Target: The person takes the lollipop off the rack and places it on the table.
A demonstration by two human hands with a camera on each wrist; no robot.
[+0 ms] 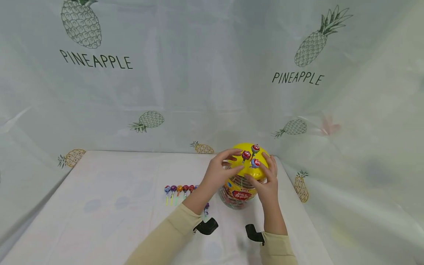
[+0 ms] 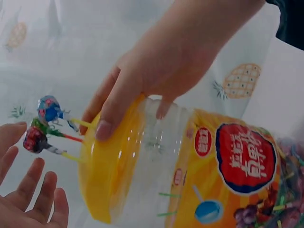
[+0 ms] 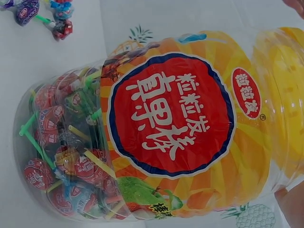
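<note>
A clear plastic jar (image 3: 190, 118) of lollipops stands upright with a yellow lid (image 2: 107, 161). Three wrapped lollipops stick up out of the lid by their sticks: a red one (image 1: 246, 156), another red one (image 1: 255, 148) and a blue one (image 1: 255, 163). My right hand (image 1: 267, 182) grips the lid from the right, thumb across its near side and fingers round toward the back. At the left of the lid, my left hand (image 1: 216, 173) has its fingers spread and slightly bent beside the lollipop heads, holding nothing.
Left of the jar, a row of lollipops (image 1: 179, 189) lies on the white-covered table (image 1: 126, 213), partly hidden by my left forearm. One more lollipop (image 1: 207, 209) shows beside that wrist. A pineapple-print sheet (image 1: 212, 81) hangs behind and at the sides.
</note>
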